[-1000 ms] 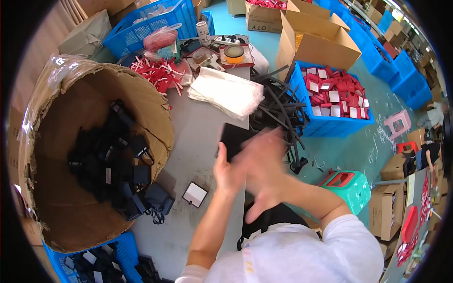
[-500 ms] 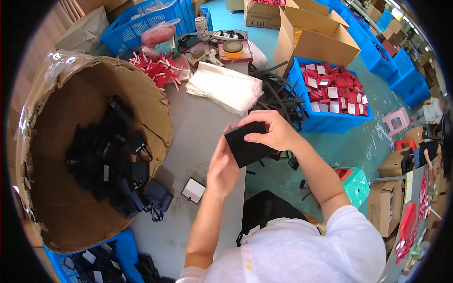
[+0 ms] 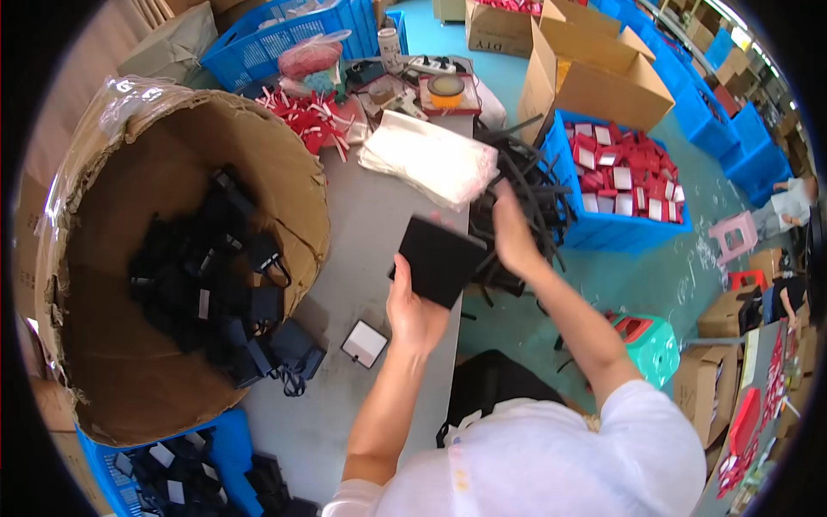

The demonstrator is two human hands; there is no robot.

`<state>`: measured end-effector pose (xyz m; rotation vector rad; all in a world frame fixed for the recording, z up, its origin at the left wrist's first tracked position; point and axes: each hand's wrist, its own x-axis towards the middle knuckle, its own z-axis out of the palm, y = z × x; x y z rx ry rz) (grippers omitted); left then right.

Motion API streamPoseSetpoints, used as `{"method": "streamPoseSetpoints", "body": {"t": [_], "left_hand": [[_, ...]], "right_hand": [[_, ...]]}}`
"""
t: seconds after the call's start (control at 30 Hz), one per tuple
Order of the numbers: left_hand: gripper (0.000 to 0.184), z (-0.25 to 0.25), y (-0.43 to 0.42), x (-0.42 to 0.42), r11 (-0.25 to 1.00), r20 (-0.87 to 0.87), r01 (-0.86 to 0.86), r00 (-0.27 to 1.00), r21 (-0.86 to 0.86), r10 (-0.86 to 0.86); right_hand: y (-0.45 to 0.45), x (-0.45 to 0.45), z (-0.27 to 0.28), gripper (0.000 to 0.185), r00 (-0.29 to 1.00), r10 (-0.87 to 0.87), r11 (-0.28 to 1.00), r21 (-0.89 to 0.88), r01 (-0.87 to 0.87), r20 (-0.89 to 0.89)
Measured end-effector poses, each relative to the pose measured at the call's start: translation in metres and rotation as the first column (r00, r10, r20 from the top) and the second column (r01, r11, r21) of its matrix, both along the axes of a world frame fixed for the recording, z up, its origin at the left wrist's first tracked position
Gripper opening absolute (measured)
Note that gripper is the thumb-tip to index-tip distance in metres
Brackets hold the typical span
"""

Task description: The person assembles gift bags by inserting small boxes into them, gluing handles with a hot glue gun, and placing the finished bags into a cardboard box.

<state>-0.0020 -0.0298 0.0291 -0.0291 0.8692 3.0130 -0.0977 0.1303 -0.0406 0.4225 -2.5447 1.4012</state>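
Observation:
A flat black square box (image 3: 441,261) is held in my left hand (image 3: 413,317), its thumb along the near edge and the palm underneath. My right hand (image 3: 512,231) is off the box, to its right, with stretched fingers slightly blurred near the corner of a stack of clear plastic bags (image 3: 426,159). Whether those fingertips touch the bags I cannot tell. On the grey table (image 3: 332,414), left of my left forearm, lies a small box piece with a white face (image 3: 364,344).
A big round cardboard drum (image 3: 164,405) at left holds black pouches (image 3: 198,276). Red ribbons (image 3: 303,116) and a tape roll (image 3: 445,90) lie at the table's back. Right of the table stand black strips (image 3: 525,177) and a blue crate (image 3: 603,228) of red boxes.
My right hand has let go of the black box and moved up and right toward the bags. The left hand keeps the box, now turned flatter. The view has shifted slightly.

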Motion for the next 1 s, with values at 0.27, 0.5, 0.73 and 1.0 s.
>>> {"method": "streamPoseSetpoints", "body": {"t": [0.27,0.5,0.73,1.0], "left_hand": [[0.058,-0.007,0.009,0.003,0.996,0.118,-0.008,0.993,-0.086,0.018],[0.058,-0.018,-0.023,0.01,0.998,0.051,-0.062,0.997,-0.017,0.063],[0.09,-0.117,-0.065,0.064,0.254,-0.086,-0.185,0.931,-0.949,0.356],[0.109,-0.25,-0.15,0.125,-0.461,-0.039,0.144,0.93,-0.876,0.366]], "right_hand": [[-0.031,0.028,0.044,0.081,0.926,0.132,0.991,0.01,-0.137,-0.353],[-0.033,0.028,0.024,0.057,0.789,0.537,0.688,-0.695,-0.206,0.298],[-0.061,0.039,0.005,0.031,0.893,0.367,0.834,-0.517,-0.193,0.259],[-0.076,0.051,0.009,0.02,0.817,0.371,0.844,-0.527,-0.098,0.442]]}}
